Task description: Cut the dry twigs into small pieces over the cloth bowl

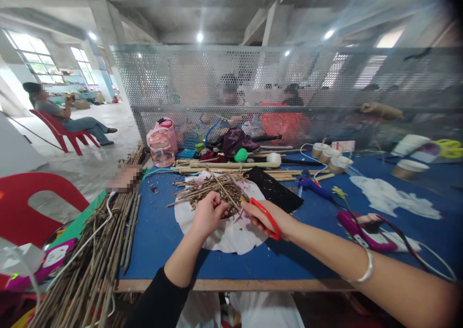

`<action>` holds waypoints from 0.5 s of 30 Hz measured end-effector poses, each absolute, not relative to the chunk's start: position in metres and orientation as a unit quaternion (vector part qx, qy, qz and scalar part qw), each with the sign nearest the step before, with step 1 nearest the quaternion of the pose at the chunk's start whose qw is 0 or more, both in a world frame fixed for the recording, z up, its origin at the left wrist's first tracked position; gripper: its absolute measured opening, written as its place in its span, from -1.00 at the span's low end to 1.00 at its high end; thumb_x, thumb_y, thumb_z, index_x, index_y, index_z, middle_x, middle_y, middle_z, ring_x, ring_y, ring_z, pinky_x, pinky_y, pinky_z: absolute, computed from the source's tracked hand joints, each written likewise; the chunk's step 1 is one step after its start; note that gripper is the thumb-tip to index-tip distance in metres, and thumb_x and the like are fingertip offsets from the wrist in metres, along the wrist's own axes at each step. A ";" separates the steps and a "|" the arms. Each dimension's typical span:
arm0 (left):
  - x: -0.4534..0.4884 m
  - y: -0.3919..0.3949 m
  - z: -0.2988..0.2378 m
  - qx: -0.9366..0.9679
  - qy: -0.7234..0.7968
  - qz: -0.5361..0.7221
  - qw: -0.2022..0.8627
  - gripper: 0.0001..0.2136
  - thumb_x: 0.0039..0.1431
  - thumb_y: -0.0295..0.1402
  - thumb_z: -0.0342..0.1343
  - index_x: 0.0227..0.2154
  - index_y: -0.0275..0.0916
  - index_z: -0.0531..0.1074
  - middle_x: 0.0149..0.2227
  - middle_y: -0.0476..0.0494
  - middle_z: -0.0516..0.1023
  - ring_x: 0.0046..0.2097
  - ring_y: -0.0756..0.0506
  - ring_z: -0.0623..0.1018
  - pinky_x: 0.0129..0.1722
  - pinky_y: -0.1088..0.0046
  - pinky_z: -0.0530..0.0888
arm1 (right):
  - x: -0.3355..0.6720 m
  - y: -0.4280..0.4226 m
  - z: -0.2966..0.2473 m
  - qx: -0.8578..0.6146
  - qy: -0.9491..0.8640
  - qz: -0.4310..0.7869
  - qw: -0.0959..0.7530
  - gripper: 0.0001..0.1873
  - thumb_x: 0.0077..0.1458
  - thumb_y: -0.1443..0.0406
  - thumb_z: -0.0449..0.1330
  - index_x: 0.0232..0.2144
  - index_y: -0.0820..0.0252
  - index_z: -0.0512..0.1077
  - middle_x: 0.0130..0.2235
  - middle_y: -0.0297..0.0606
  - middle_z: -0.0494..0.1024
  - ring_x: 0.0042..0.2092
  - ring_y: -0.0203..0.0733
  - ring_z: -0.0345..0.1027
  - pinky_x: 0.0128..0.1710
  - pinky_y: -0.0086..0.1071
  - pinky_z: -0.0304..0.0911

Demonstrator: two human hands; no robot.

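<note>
Left grip (209,213) curled, just beside the right grip (259,216)

No text, brand or number can be read with certainty anywhere in the scene. At the far right of the table, a small pale box (343,147) behind the paper cups bears reddish marks, too small and blurred to make out as letters. At the near left, a purple case (57,259) has a white panel with dark marks that look more like a drawn face than writing. The pink bottle (161,148) on the far left of the table shows faint patterning, also unreadable. On the twig bundle at the left, a flat item (125,177) is pixelated, so its surface cannot be read.
</note>
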State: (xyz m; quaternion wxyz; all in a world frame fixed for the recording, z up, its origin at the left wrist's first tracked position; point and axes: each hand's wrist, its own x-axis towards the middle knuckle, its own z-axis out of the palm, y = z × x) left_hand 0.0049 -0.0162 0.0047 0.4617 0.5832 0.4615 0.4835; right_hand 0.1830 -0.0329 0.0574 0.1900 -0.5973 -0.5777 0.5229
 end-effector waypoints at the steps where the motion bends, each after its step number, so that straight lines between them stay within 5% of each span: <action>1: 0.006 -0.017 0.005 0.594 0.447 0.477 0.468 -0.77 0.00 -0.32 0.05 -0.53 -0.19 0.06 -0.58 0.12 0.29 -0.49 0.02 0.48 -0.54 0.57 0.33 | 0.181 -0.029 0.059 -0.594 -0.579 0.517 0.213 -0.50 -0.03 -0.12 0.04 -0.59 0.21 0.25 -0.66 -0.39 0.27 -0.69 -0.43 0.05 -0.76 -0.53 -0.04; 10: 0.008 -0.027 0.013 0.678 0.412 0.429 0.432 -0.88 0.01 -0.40 0.04 -0.52 -0.21 0.18 -0.57 0.04 0.40 -0.49 0.04 0.42 -0.51 0.58 0.29 | 0.153 -0.013 0.050 -0.556 -0.588 0.540 0.232 -0.81 -0.08 0.26 0.13 -0.62 0.21 0.22 -0.69 -0.39 0.33 -0.71 -0.40 0.16 -0.76 -0.55 0.05; 15: 0.004 -0.025 0.016 0.679 0.425 0.438 0.407 -0.82 0.05 -0.35 0.03 -0.26 -0.23 0.41 -0.42 -0.07 0.53 -0.42 -0.02 0.47 -0.41 0.53 0.36 | 0.154 -0.010 0.055 -0.544 -0.604 0.510 0.283 -0.84 -0.16 0.34 0.10 -0.59 0.15 0.13 -0.74 -0.51 0.24 -0.71 -0.40 0.10 -0.75 -0.55 0.01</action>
